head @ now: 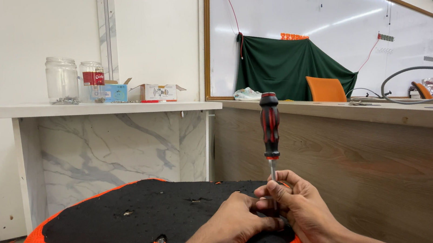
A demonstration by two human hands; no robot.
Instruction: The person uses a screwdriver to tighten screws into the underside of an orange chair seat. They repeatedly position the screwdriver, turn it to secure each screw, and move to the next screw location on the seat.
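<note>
Screwdriver [271, 131]: we keep it straight up, tip down on the black seat [145, 211], so it won't slip.
Right hand [302, 206]: fingers closed around the thin metal shaft.
Left hand [238, 219]: curled at the tip, keeping it steady.

A red-and-black screwdriver [270, 126] stands upright on the black underside of an orange mesh seat cushion [130, 223]. Left hand [236, 225] and right hand [296, 204] pinch its shaft near the cushion's right edge.

Your screwdriver [270, 126]: shiny red & black plastic grip, metal shaft. Seat pad [146, 216]: rough black felt w/ orange mesh cloth edge. Bench [100, 106]: smooth marble look.
</note>
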